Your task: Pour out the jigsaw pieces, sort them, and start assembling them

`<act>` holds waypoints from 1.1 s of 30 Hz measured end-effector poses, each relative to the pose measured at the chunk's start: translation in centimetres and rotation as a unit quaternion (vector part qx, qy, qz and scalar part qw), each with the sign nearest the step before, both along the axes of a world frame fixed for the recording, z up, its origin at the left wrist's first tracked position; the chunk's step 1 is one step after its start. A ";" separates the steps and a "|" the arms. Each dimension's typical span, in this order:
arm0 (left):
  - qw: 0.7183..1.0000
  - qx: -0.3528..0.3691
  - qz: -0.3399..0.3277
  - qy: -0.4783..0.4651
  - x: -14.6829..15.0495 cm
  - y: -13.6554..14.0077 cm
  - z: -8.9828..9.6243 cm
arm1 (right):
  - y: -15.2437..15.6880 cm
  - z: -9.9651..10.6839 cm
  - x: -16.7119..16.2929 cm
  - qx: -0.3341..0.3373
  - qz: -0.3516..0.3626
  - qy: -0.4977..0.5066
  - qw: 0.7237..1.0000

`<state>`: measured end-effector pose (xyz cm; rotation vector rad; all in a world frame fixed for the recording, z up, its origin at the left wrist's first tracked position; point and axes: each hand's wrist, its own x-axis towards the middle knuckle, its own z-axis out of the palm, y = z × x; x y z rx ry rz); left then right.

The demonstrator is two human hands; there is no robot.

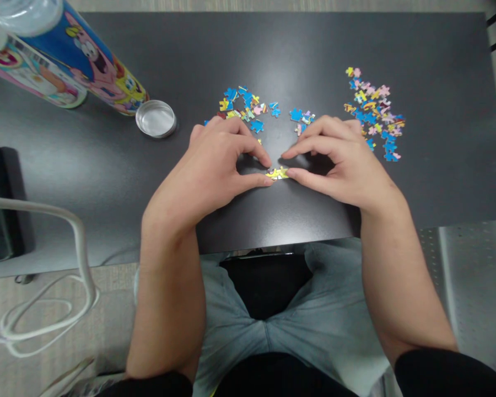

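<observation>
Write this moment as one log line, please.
left hand: touching yellow pieces | right hand: touching same pieces | nearby: loose pieces, metal lid, tubes

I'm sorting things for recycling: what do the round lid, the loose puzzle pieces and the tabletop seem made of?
Round lid: probably thin metal, fairly shiny, by its silvery grey surface and bright rim.
Puzzle pieces: likely printed cardboard, by their flat, interlocking shapes and coloured faces; thin wood stays possible.
Tabletop: perhaps laminate, dark and satin, by its smooth surface and soft glare.
</observation>
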<state>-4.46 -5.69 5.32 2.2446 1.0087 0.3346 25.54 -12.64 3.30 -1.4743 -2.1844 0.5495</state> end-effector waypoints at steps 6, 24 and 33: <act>1.000 0.002 0.004 0.000 0.3 -0.2 0.0 | 0.0 -0.2 -0.1 -0.010 0.025 -0.010 1.000; 1.000 0.002 -0.016 -0.004 0.5 -0.5 -0.1 | 0.1 -0.2 -0.4 -0.012 0.053 0.062 0.997; 1.000 -0.001 0.002 0.001 -0.4 -0.1 0.4 | -0.1 0.2 0.2 0.009 -0.002 0.022 1.000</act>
